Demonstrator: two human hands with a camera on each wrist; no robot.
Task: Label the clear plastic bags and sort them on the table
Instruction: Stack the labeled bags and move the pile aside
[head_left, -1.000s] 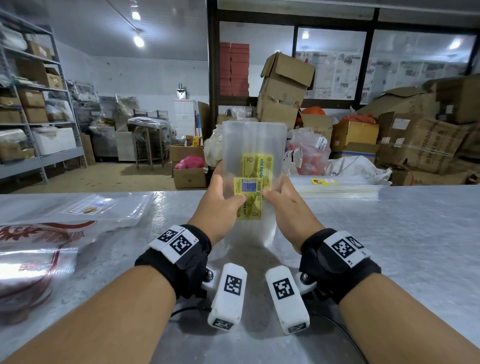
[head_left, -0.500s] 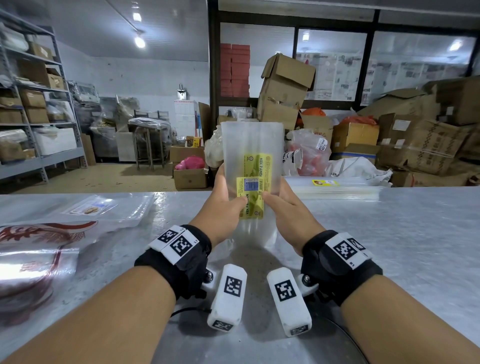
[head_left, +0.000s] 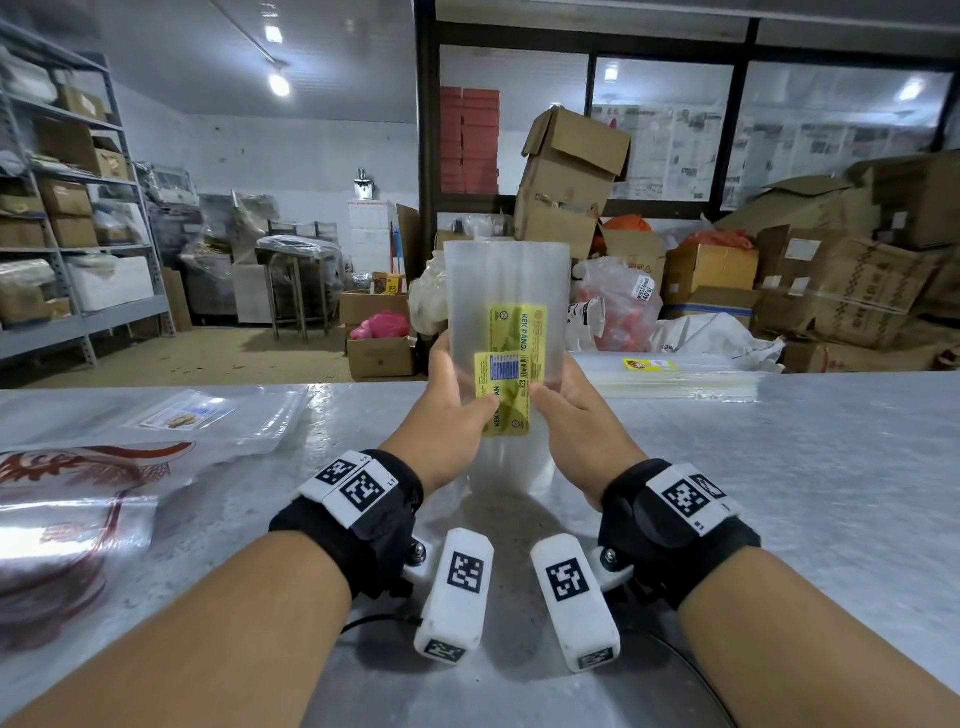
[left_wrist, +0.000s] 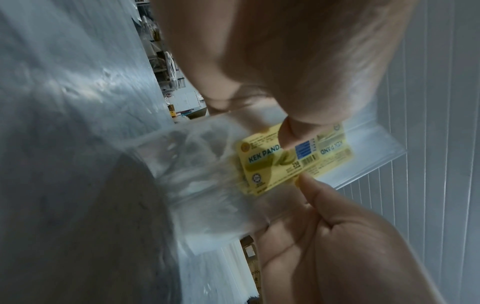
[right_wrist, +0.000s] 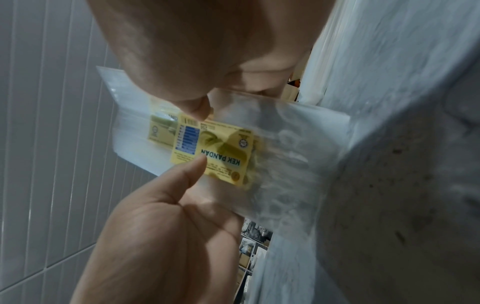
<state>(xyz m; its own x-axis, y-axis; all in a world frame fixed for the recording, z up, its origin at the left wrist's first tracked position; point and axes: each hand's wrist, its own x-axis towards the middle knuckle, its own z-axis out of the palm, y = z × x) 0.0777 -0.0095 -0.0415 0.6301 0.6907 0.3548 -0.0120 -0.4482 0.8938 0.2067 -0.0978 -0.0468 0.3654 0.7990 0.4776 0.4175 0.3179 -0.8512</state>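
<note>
Little moved: both hands, left (head_left: 451, 415) and right (head_left: 574, 415), still pinch yellow rectangular label (head_left: 503, 394) against upright clear plastic bag (head_left: 506, 280) over grey counter (head_left: 779, 467).

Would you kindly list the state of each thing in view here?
Bag: held upright, bottom on table.
Label: yellow, on bag front.
Left hand: grips bag.
Right hand: grips bag.
Bag stack: lying flat.
</note>
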